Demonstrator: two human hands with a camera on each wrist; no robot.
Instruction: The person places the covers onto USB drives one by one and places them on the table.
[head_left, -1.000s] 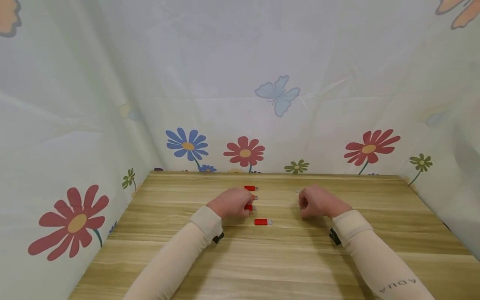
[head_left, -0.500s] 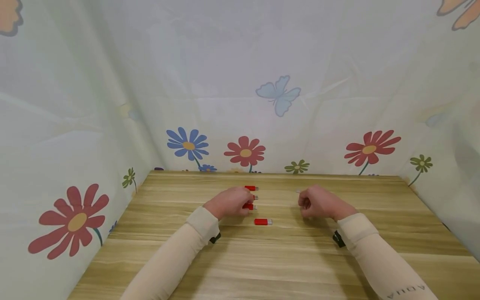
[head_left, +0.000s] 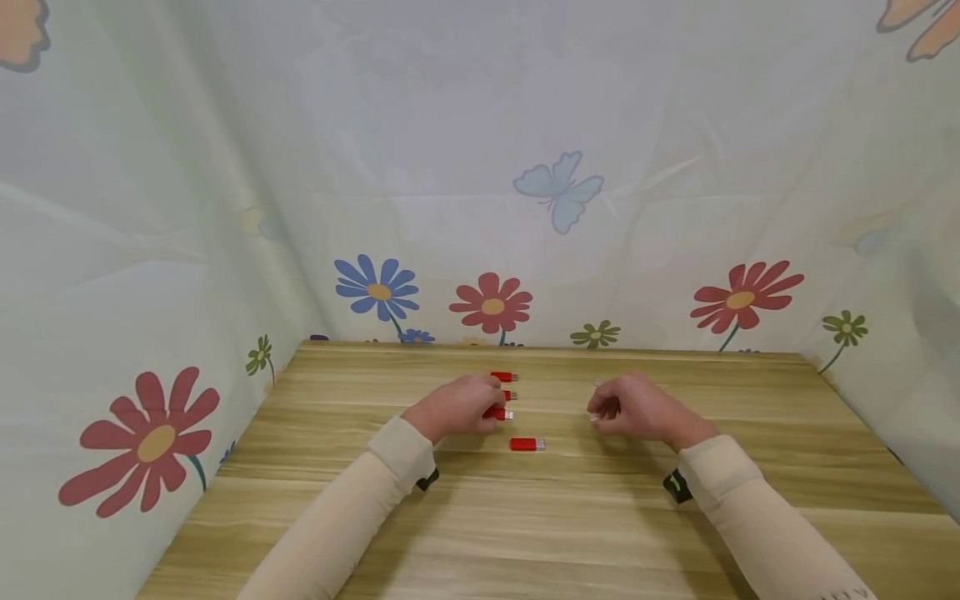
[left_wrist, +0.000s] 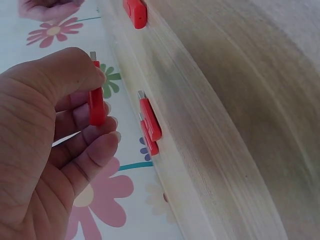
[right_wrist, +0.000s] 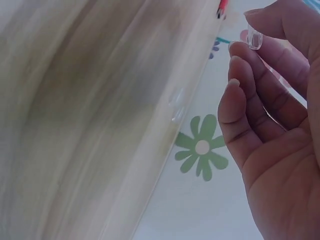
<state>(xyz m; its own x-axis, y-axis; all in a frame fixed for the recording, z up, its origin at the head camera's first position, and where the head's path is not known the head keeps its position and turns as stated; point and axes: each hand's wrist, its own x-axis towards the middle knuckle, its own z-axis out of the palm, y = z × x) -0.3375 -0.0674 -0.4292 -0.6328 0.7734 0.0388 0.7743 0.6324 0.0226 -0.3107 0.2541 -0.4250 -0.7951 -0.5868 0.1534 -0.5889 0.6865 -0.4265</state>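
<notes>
My left hand pinches a red USB stick between thumb and fingers, its metal plug pointing away from the palm. Across from it, my right hand holds a small clear plastic cap at the tips of thumb and index finger. Both hands are close over the table, with a gap between the stick and the cap. Two more red USB sticks lie side by side beyond the left hand, partly covered by it in the head view. Nearer the person lies another red USB stick, plug to the right.
More clear caps lie on the wooden table beyond the right hand. A white flower-printed curtain rises at the table's back edge and along both sides.
My right hand has shifted slightly left, and the clear cap now shows at its fingertips. My left hand has edged slightly left, still gripping the USB stick.
</notes>
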